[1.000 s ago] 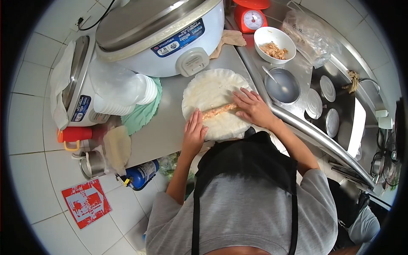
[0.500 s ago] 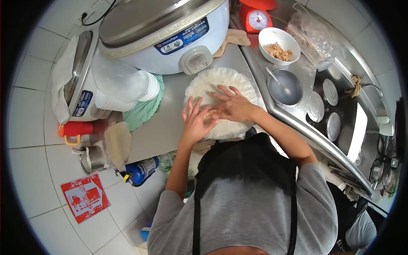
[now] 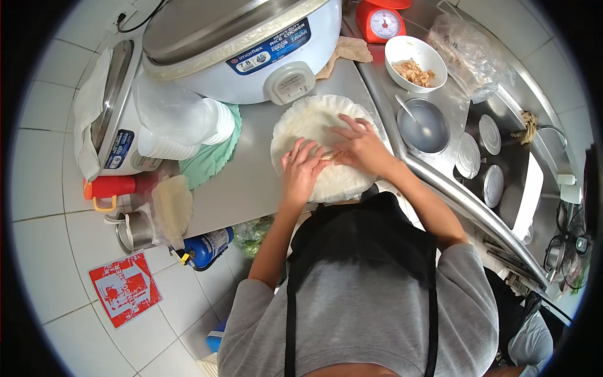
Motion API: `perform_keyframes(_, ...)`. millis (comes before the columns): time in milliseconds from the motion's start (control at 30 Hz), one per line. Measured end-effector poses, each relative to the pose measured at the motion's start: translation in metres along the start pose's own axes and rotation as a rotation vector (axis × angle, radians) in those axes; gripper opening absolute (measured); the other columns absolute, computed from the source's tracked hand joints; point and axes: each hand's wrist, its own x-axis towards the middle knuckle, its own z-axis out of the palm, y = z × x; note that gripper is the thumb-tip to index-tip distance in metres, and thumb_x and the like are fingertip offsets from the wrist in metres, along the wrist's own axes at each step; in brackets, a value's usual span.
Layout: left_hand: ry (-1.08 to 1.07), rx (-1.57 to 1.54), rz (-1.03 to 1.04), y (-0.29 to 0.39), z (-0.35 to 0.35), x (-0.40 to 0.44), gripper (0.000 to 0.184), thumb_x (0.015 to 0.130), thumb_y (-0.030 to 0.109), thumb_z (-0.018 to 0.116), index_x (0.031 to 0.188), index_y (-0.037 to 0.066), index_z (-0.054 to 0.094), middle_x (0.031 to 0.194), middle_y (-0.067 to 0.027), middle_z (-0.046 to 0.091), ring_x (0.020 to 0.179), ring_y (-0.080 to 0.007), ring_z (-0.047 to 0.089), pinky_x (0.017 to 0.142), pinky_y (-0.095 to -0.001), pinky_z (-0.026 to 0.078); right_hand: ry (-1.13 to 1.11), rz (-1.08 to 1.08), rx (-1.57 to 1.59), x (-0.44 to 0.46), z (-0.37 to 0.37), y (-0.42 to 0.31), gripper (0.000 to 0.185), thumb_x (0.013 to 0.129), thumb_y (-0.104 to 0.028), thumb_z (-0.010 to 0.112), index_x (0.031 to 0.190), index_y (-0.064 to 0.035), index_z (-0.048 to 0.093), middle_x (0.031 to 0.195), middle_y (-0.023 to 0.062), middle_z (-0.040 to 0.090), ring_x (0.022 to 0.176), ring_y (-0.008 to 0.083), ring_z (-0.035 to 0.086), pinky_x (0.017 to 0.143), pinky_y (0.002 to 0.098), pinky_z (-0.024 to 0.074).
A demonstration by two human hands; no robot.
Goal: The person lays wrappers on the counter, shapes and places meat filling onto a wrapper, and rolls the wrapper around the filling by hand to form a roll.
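Observation:
A stack of thin, round, pale wrappers [image 3: 342,185] with ragged edges lies on the steel counter in front of me. A short strip of shredded brownish filling [image 3: 336,155] rests across the top wrapper. My left hand [image 3: 303,171] touches the filling's left end with its thumb side, its fingers stretched out over the wrapper. At the other end, my right hand [image 3: 367,149] has its fingers spread, with the thumb side against the filling. More of the filling sits in a white bowl [image 3: 408,47] at the upper right.
A big rice cooker [image 3: 251,69] stands behind the wrappers. Plastic containers [image 3: 182,119] rest on a green cloth to the left. A metal bowl [image 3: 427,135] with a spoon, a red scale [image 3: 384,26] and a sink with round lids [image 3: 490,135] are rightward. Another person's arm [image 3: 531,352] shows lower right.
Both hands have shifted slightly right along with the filling strip. My left hand's fingers are closer together, and more of the filling shows between the hands.

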Motion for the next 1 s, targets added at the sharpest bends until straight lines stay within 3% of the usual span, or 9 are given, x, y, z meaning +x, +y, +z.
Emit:
perform_keyframes(200,0.01,0.053,0.031,0.017,0.011,0.009,0.036,0.078,0.029,0.065,0.108,0.009,0.064,0.121,-0.0038,0.054,0.121,-0.0233,0.041,0.093,-0.0415,0.029,0.05,0.076,0.152,-0.036,-0.007,0.028,0.032,0.067,-0.021,0.073,0.098,-0.0121,0.068,0.118,0.0031,0.056,0.114,0.0263,0.045,0.091,0.0396,0.0375)
perform_keyframes(333,-0.071,0.068,0.027,0.021,0.013,0.015,0.041,0.079,0.032,0.064,0.114,0.011,0.061,0.127,-0.0049,0.051,0.123,-0.0252,0.039,0.094,-0.0433,0.027,0.099,0.08,0.093,-0.034,-0.013,0.018,0.037,0.067,-0.02,0.073,0.102,-0.0123,0.066,0.116,0.003,0.056,0.108,0.0252,0.047,0.088,0.0373,0.0394)
perform_keyframes(400,-0.012,0.075,0.033,0.02,0.01,0.013,0.046,0.078,0.035,0.064,0.117,0.012,0.059,0.13,-0.0053,0.048,0.125,-0.0265,0.037,0.096,-0.0438,0.026,0.149,0.048,0.034,-0.037,-0.019,0.017,0.04,0.067,-0.02,0.073,0.105,-0.013,0.065,0.114,0.0029,0.056,0.106,0.0243,0.048,0.086,0.0367,0.0399)
perform_keyframes(533,0.061,0.095,0.017,0.01,-0.016,-0.012,0.052,0.076,0.039,0.065,0.122,0.015,0.057,0.136,-0.0057,0.043,0.129,-0.0278,0.032,0.099,-0.0443,0.022,-0.027,-0.096,0.059,-0.061,-0.033,0.005,0.04,0.066,-0.017,0.072,0.105,-0.0139,0.065,0.108,0.0035,0.055,0.099,0.0212,0.048,0.083,0.0351,0.0392)
perform_keyframes(600,0.078,0.073,-0.035,-0.003,-0.029,-0.033,0.044,0.078,0.031,0.066,0.118,0.014,0.058,0.131,-0.0056,0.047,0.127,-0.0275,0.035,0.098,-0.0434,0.024,-0.191,-0.193,0.038,-0.071,-0.026,0.003,0.039,0.066,-0.016,0.072,0.104,-0.0141,0.065,0.103,0.0031,0.055,0.096,0.0204,0.048,0.082,0.0341,0.0387)
perform_keyframes(733,0.214,0.042,-0.024,-0.015,-0.043,-0.065,0.027,0.077,0.017,0.067,0.104,0.01,0.063,0.112,-0.0053,0.057,0.114,-0.0264,0.049,0.09,-0.0398,0.033,-0.183,-0.254,0.109,-0.067,-0.017,0.01,0.021,0.07,-0.013,0.068,0.091,-0.0104,0.067,0.098,0.002,0.057,0.095,0.021,0.049,0.081,0.0333,0.039)
perform_keyframes(867,0.28,-0.259,0.133,-0.005,-0.045,-0.092,0.018,0.073,0.011,0.067,0.091,0.008,0.063,0.094,-0.0061,0.061,0.099,-0.0254,0.058,0.077,-0.0348,0.041,0.09,-0.051,0.384,-0.031,-0.017,0.008,0.011,0.076,-0.012,0.063,0.084,-0.0051,0.064,0.086,0.0101,0.059,0.086,0.0267,0.053,0.082,0.0368,0.0402)
perform_keyframes(1000,0.071,-0.205,0.211,0.017,-0.029,-0.069,0.024,0.074,0.015,0.066,0.096,0.007,0.062,0.099,-0.0087,0.061,0.099,-0.0273,0.057,0.079,-0.0367,0.043,0.157,0.289,0.461,0.017,-0.008,0.023,0.014,0.081,-0.014,0.06,0.084,-0.0009,0.062,0.074,0.0165,0.059,0.078,0.0322,0.054,0.083,0.0398,0.0412)
